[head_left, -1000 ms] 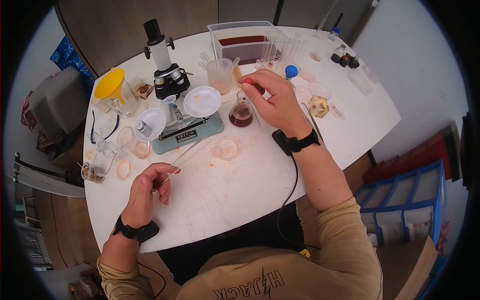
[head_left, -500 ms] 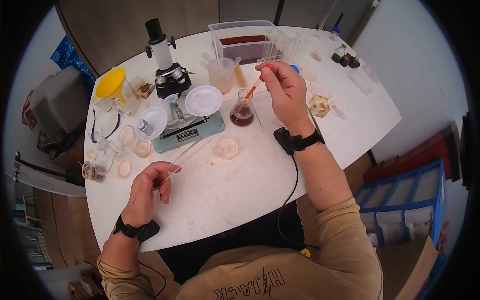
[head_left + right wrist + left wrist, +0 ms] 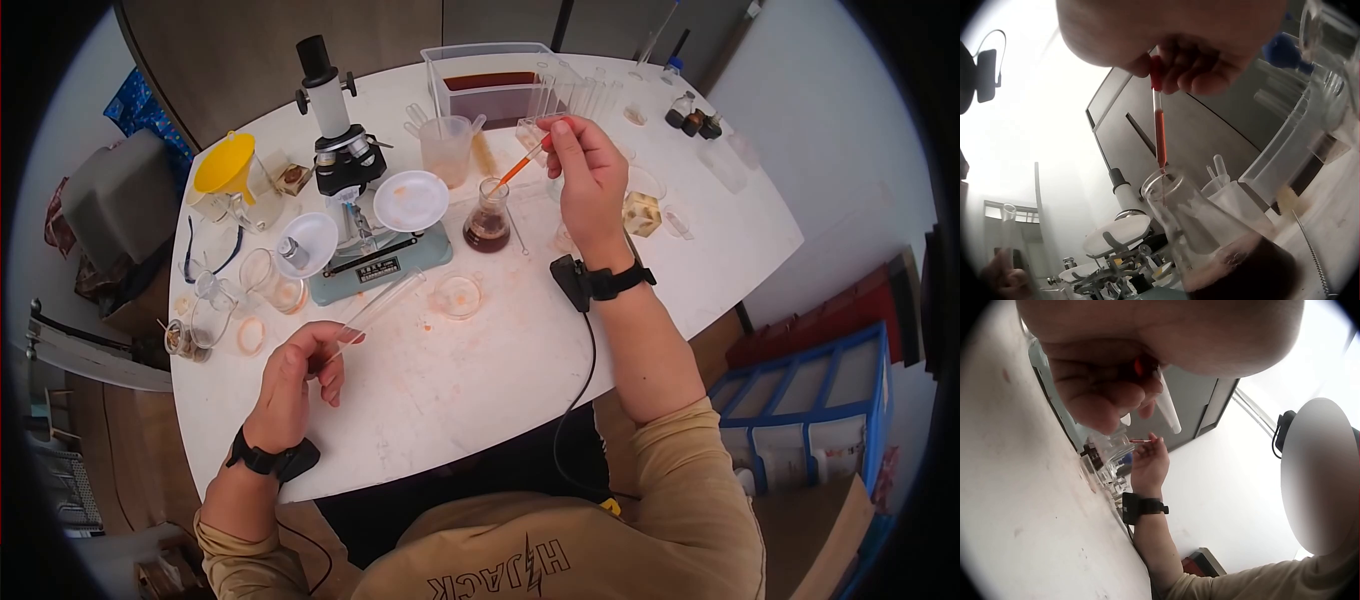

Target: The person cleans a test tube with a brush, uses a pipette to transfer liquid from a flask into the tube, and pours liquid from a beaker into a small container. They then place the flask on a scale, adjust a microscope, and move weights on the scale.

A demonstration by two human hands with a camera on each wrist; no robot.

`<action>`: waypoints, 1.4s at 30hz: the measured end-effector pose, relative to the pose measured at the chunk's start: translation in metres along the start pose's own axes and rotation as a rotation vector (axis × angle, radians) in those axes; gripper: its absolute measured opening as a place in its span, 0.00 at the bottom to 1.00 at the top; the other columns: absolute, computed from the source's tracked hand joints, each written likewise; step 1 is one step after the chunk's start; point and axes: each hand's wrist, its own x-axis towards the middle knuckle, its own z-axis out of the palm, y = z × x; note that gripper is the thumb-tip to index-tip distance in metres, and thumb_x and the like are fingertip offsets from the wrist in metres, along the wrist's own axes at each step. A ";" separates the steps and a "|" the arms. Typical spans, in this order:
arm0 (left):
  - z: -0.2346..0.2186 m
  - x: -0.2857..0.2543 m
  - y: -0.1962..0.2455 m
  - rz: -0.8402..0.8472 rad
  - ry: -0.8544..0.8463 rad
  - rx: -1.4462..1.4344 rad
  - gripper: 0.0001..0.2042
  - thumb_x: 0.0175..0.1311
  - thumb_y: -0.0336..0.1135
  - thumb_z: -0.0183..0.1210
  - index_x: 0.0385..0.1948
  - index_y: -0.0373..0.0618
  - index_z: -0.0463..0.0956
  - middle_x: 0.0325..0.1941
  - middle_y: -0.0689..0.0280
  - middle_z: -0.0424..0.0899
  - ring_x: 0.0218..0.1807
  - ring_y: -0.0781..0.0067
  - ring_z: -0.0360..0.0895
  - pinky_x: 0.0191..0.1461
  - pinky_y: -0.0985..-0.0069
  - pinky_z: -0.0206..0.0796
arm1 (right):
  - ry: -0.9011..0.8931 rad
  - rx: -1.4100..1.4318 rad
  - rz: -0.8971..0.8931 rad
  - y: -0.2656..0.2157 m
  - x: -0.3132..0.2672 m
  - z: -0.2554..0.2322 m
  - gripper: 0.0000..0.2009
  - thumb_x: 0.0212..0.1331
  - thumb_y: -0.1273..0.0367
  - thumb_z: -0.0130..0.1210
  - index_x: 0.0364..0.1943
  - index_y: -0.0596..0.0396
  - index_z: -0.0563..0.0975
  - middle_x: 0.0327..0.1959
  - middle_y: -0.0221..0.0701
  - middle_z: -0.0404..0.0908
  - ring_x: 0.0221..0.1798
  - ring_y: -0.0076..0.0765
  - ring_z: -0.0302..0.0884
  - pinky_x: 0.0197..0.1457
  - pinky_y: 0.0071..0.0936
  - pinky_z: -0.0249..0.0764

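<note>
My right hand (image 3: 595,190) pinches the red rubber bulb of a glass dropper (image 3: 518,168) between thumb and fingers. Orange-red liquid fills much of the dropper's tube. It slants down to the mouth of a conical flask (image 3: 1210,250), and its lower end shows inside the neck in the right wrist view. Dark reddish-brown liquid covers the flask's bottom. Over the table's left front, my left hand (image 3: 300,375) holds a clear test tube (image 3: 385,303) in its fingers, the tube tilted up and away. Beyond that tube stands a teal balance (image 3: 375,270) with two white pans.
A microscope (image 3: 330,115) is behind the balance. Beside it stands a plastic beaker (image 3: 445,155), with a clear bin (image 3: 490,100) and test tubes (image 3: 575,95) farther back. A petri dish (image 3: 457,297) lies before the balance. Glassware and a yellow funnel (image 3: 225,165) crowd the left.
My right hand has drawn back to the right from above the flask, bringing the dropper's orange-filled tube into sight and tilting it more. The left hand and its test tube have stayed nearly still.
</note>
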 end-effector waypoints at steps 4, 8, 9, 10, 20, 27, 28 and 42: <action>0.000 0.000 0.000 0.004 -0.001 0.002 0.44 0.87 0.75 0.37 0.66 0.35 0.81 0.29 0.74 0.68 0.30 0.81 0.69 0.37 0.76 0.71 | -0.018 0.030 0.016 0.000 0.000 -0.001 0.14 0.86 0.61 0.61 0.53 0.58 0.88 0.39 0.22 0.86 0.37 0.15 0.74 0.42 0.19 0.72; 0.001 0.000 0.002 0.009 -0.003 -0.023 0.40 0.89 0.71 0.39 0.66 0.35 0.81 0.29 0.74 0.69 0.30 0.81 0.69 0.37 0.77 0.71 | 0.000 0.058 0.030 0.000 0.003 -0.003 0.15 0.86 0.61 0.61 0.53 0.60 0.88 0.39 0.22 0.87 0.37 0.15 0.75 0.41 0.19 0.73; 0.001 0.000 0.003 -0.004 0.002 -0.015 0.35 0.91 0.64 0.41 0.66 0.36 0.81 0.30 0.74 0.69 0.30 0.82 0.69 0.37 0.77 0.71 | 0.022 0.088 0.028 0.000 0.004 -0.004 0.15 0.86 0.61 0.60 0.53 0.60 0.88 0.39 0.22 0.87 0.37 0.16 0.75 0.41 0.19 0.73; 0.002 0.000 0.004 -0.015 0.007 -0.008 0.30 0.93 0.57 0.43 0.66 0.36 0.80 0.30 0.74 0.69 0.31 0.82 0.69 0.37 0.77 0.71 | 0.021 0.089 0.028 0.000 0.006 -0.005 0.15 0.86 0.61 0.60 0.53 0.60 0.88 0.39 0.22 0.87 0.37 0.16 0.75 0.41 0.19 0.73; 0.004 0.001 0.010 -0.058 0.001 0.015 0.20 0.91 0.41 0.46 0.66 0.36 0.79 0.32 0.72 0.72 0.32 0.81 0.68 0.38 0.78 0.70 | -0.029 0.487 0.153 -0.014 -0.003 0.001 0.17 0.88 0.62 0.56 0.58 0.63 0.86 0.41 0.27 0.85 0.39 0.22 0.79 0.44 0.25 0.78; 0.003 0.003 0.009 -0.049 -0.026 0.028 0.19 0.92 0.38 0.43 0.67 0.35 0.78 0.33 0.72 0.71 0.32 0.82 0.68 0.37 0.79 0.71 | -0.207 0.542 0.213 -0.025 -0.024 0.017 0.17 0.89 0.62 0.55 0.59 0.63 0.86 0.41 0.28 0.85 0.40 0.22 0.80 0.45 0.26 0.78; 0.002 0.003 0.008 -0.041 -0.033 0.028 0.19 0.92 0.38 0.43 0.67 0.35 0.78 0.33 0.72 0.71 0.32 0.82 0.68 0.37 0.79 0.71 | -0.212 0.544 0.216 -0.026 -0.026 0.019 0.17 0.89 0.62 0.55 0.59 0.63 0.86 0.41 0.28 0.85 0.40 0.22 0.80 0.45 0.26 0.78; 0.003 0.003 0.007 -0.046 -0.034 0.023 0.20 0.93 0.40 0.44 0.67 0.36 0.78 0.32 0.72 0.70 0.31 0.83 0.68 0.36 0.79 0.71 | -0.303 0.537 0.238 -0.029 -0.035 0.025 0.16 0.89 0.62 0.56 0.62 0.63 0.85 0.44 0.28 0.86 0.42 0.19 0.80 0.46 0.25 0.78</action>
